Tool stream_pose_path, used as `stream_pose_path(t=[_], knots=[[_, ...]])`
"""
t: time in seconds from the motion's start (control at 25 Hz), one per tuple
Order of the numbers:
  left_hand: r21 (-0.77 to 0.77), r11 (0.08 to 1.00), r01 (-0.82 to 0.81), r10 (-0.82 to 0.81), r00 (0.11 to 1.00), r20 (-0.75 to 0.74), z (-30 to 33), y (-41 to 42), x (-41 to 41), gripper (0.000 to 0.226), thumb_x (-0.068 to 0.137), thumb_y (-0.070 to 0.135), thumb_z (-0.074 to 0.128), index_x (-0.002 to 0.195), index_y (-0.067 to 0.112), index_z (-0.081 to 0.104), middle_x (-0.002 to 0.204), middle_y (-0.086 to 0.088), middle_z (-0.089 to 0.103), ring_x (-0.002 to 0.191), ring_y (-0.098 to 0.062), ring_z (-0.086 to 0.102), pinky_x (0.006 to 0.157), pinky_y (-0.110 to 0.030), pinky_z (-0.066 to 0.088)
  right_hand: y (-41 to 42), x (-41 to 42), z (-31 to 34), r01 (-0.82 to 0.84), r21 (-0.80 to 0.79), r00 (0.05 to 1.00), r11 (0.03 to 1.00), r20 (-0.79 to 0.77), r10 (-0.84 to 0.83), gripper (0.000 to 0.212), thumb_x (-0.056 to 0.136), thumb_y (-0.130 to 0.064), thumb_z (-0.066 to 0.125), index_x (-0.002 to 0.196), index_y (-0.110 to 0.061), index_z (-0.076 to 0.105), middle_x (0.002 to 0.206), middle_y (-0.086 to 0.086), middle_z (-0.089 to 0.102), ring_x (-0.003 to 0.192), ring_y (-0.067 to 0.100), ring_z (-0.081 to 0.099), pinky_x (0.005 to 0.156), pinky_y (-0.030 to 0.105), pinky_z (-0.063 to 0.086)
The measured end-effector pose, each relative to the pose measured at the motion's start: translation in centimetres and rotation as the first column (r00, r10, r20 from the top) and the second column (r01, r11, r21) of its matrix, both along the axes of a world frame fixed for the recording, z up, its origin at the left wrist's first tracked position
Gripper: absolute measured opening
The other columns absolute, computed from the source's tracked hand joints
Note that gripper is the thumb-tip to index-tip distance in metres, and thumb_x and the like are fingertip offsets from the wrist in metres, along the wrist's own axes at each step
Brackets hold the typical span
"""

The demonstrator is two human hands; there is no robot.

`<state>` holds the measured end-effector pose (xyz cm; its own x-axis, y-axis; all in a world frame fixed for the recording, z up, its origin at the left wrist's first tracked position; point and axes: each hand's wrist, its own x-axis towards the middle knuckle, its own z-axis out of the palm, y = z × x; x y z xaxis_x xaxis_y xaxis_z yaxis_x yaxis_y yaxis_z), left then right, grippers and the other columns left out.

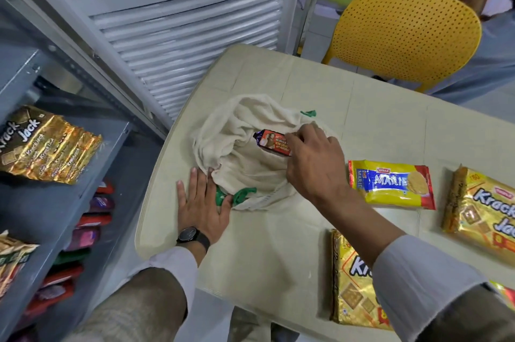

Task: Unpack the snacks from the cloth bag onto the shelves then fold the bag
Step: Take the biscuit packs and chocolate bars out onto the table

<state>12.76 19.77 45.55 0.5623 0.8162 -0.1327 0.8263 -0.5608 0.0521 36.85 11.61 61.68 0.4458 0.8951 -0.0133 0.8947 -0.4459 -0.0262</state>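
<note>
A cream cloth bag with green handles lies crumpled on the beige table. My right hand pinches a dark blue and red snack packet at the bag's mouth. My left hand lies flat on the table, fingers straight, pressing the bag's near edge and a green handle. On the table to the right lie a yellow Marie packet and two gold Krack Jack packs. Another gold Krack Jack pack sits on the grey shelf at the left.
Lower shelves at the left hold red, purple and green packets and more gold packs. A white louvred unit stands behind the table. A yellow perforated chair is at the table's far side, with a person beyond it.
</note>
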Motion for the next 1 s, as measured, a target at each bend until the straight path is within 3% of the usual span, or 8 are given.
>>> stream_pose_path(t=[0.08, 0.2, 0.4, 0.56, 0.68, 0.84, 0.92, 1.0], knots=[[0.005, 1.000, -0.001, 0.001, 1.000, 0.013, 0.1, -0.1, 0.0, 0.082, 0.099, 0.061, 0.017, 0.161, 0.008, 0.025, 0.168, -0.016, 0.027, 0.159, -0.031, 0.016, 0.125, -0.061, 0.011, -1.5, -0.7, 0.3, 0.049, 0.102, 0.999, 0.994, 0.006, -0.050, 0.043, 0.076, -0.018, 0.059, 0.118, -0.017, 0.067, 0.111, 0.007, 0.060, 0.097, 0.032, 0.057, 0.075, 0.041, 0.044], [-0.003, 1.000, 0.002, -0.002, 1.000, 0.012, 0.2, -0.3, 0.0, 0.082, 0.099, 0.060, 0.018, 0.162, 0.007, 0.022, 0.168, -0.016, 0.025, 0.159, -0.030, 0.014, 0.126, -0.060, 0.008, -7.2, -5.0, -1.4, 0.087, 0.276, 0.984, 0.957, -0.174, -0.039, 0.047, 0.075, -0.015, 0.066, 0.123, -0.017, 0.063, 0.113, 0.006, 0.058, 0.093, 0.030, 0.055, 0.078, 0.043, 0.047], [0.009, 1.000, -0.006, 0.006, 1.000, 0.023, 0.2, -0.4, 0.0, 0.082, 0.098, 0.059, 0.022, 0.161, 0.006, 0.022, 0.169, -0.016, 0.025, 0.159, -0.030, 0.013, 0.126, -0.060, 0.009, -13.9, -11.9, -7.0, -0.111, -0.002, 0.929, 0.994, -0.356, 0.103, 0.058, 0.066, 0.001, 0.063, 0.121, -0.015, 0.067, 0.114, 0.009, 0.062, 0.103, 0.034, 0.060, 0.113, 0.054, 0.040], [0.014, 1.000, -0.002, 0.001, 0.999, 0.042, 0.1, -0.3, -0.1, 0.082, 0.098, 0.059, 0.023, 0.161, 0.006, 0.022, 0.168, -0.017, 0.026, 0.159, -0.031, 0.014, 0.125, -0.061, 0.010, -14.9, -11.2, -8.4, -0.156, -0.026, 0.911, 0.987, -0.391, 0.133, 0.053, 0.074, -0.005, 0.063, 0.126, -0.013, 0.066, 0.117, 0.010, 0.062, 0.109, 0.032, 0.058, 0.120, 0.054, 0.034], [0.006, 1.000, 0.003, -0.003, 0.999, 0.039, 0.1, -0.1, 0.0, 0.082, 0.099, 0.061, 0.019, 0.161, 0.007, 0.022, 0.168, -0.017, 0.027, 0.159, -0.031, 0.015, 0.125, -0.061, 0.010, -12.9, -9.9, -7.0, -0.152, 0.144, 0.889, 0.978, -0.412, 0.199, 0.047, 0.080, -0.011, 0.063, 0.126, -0.009, 0.066, 0.116, 0.010, 0.063, 0.106, 0.029, 0.059, 0.113, 0.049, 0.043], [-0.001, 1.000, 0.011, -0.011, 0.999, 0.046, -0.2, 0.1, -0.1, 0.084, 0.098, 0.064, 0.012, 0.160, 0.008, 0.025, 0.166, -0.017, 0.030, 0.159, -0.031, 0.014, 0.126, -0.060, 0.010, -4.4, -5.8, -4.7, -0.070, 0.346, 0.937, 0.936, -0.300, 0.181, 0.040, 0.084, 0.002, 0.058, 0.121, -0.004, 0.069, 0.115, 0.014, 0.067, 0.104, 0.032, 0.064, 0.076, 0.038, 0.058], [-0.005, 1.000, 0.007, -0.006, 0.999, 0.044, -0.3, 0.1, -0.2, 0.084, 0.098, 0.064, 0.014, 0.159, 0.008, 0.027, 0.166, -0.016, 0.030, 0.159, -0.030, 0.014, 0.126, -0.060, 0.010, 0.3, -3.1, -4.1, -0.043, 0.223, 0.964, 0.974, -0.245, 0.099, 0.042, 0.082, 0.003, 0.053, 0.122, -0.002, 0.067, 0.118, 0.017, 0.065, 0.104, 0.036, 0.061, 0.075, 0.042, 0.058], [-0.010, 1.000, 0.004, -0.003, 0.999, 0.044, -0.4, 0.1, -0.3, 0.083, 0.099, 0.063, 0.016, 0.159, 0.008, 0.029, 0.166, -0.015, 0.030, 0.159, -0.029, 0.013, 0.126, -0.060, 0.009, 3.4, -0.1, -4.4, 0.026, -0.008, 0.985, 1.000, -0.172, -0.027, 0.040, 0.080, -0.001, 0.051, 0.118, -0.002, 0.063, 0.118, 0.020, 0.062, 0.105, 0.041, 0.058, 0.086, 0.046, 0.051]])
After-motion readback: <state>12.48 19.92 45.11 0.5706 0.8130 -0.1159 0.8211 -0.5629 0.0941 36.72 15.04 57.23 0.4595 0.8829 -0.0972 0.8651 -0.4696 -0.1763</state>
